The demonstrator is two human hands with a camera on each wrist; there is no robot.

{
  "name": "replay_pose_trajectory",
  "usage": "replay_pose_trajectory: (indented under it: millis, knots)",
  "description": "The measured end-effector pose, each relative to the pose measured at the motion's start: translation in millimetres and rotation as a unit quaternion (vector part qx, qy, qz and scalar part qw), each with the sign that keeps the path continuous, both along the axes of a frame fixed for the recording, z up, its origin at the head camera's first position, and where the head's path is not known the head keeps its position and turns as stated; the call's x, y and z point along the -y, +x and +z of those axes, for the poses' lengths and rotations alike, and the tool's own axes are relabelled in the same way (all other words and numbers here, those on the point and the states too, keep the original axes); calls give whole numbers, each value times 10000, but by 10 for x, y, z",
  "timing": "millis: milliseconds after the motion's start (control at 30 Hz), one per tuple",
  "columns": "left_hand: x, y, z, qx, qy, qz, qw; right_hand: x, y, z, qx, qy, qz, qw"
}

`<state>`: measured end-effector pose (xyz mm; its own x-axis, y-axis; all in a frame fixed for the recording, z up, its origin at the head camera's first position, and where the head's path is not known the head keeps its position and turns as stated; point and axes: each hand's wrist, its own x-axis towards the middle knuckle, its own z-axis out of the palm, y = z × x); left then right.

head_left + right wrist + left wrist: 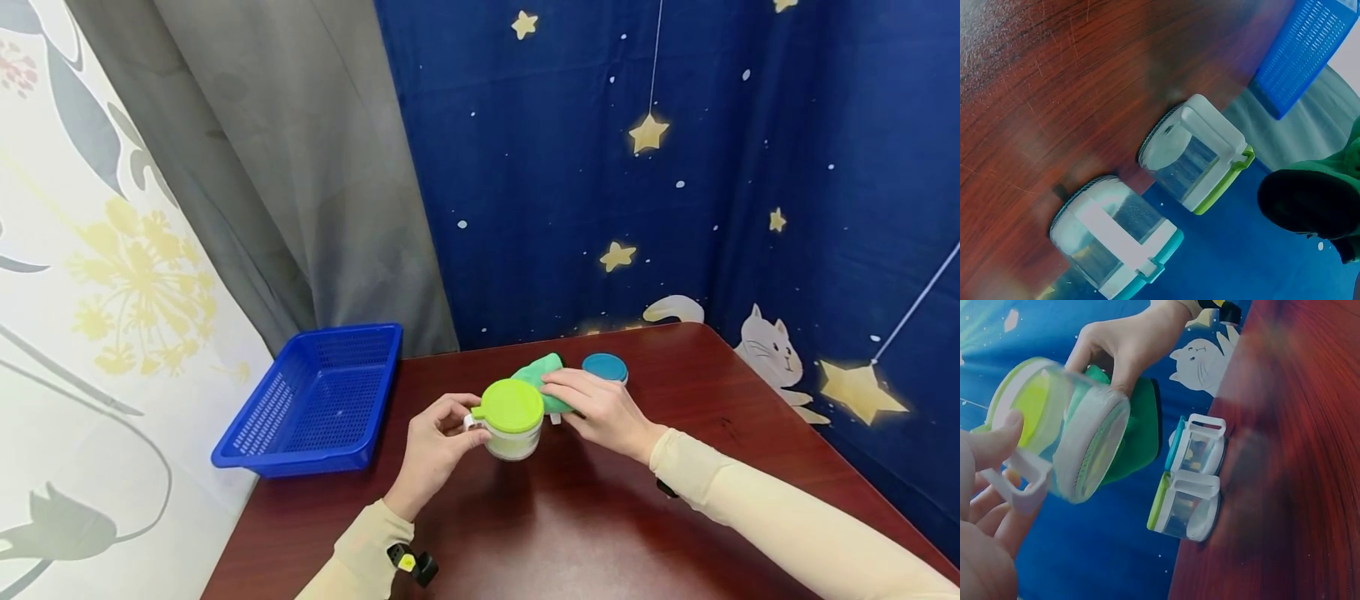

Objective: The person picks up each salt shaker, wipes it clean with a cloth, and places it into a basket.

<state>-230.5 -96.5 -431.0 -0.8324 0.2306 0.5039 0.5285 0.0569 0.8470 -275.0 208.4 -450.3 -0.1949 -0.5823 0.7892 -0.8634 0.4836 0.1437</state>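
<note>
A clear jar (513, 446) with a lime-green lid is held up over the table, tilted in the left wrist view. My left hand (433, 450) grips it by its white side handle, thumb and fingers around the handle. On the jar's far right side, my right hand (600, 410) holds a green cloth (536, 372) against it. This cloth (1141, 425) has a dark edge in the left wrist view and a black face in the right wrist view. Two similar lidded jars stand behind: one with a teal lid (1116, 231), one with a lime lid (1172, 156), mostly hidden from the head view.
A blue perforated basket (300, 463) sits at the left rear corner of the dark red wooden table (570, 533). Grey and dark blue curtains (540, 208) hang behind the table's back edge.
</note>
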Motion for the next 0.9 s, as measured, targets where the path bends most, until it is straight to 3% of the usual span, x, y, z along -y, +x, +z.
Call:
replay_pose_trajectory:
  millis: [133, 233, 367, 500, 700, 900]
  knots:
    - [-4, -17, -34, -110, 55, 341, 9993, -8, 0, -9, -119, -56, -33, 9999]
    - [-3, -85, -142, -567, -75, 591, 9966, -1, 9, 0, -227, -106, -5, 9997]
    - [-4, -163, -244, -1481, -488, 988, 9828, 7, 13, 34, -332, -198, 33, 9992]
    - [-3, -212, -272, -2029, -782, 1328, 9670, 3, 14, 81, -440, -292, 26, 9986]
    - [37, -266, -277, -2437, -1009, 1577, 9516, -14, 51, 188, -764, -456, -24, 9960]
    - [49, -303, -280, -2478, -941, 1626, 9504, 57, 134, 354, -831, -860, -160, 9927]
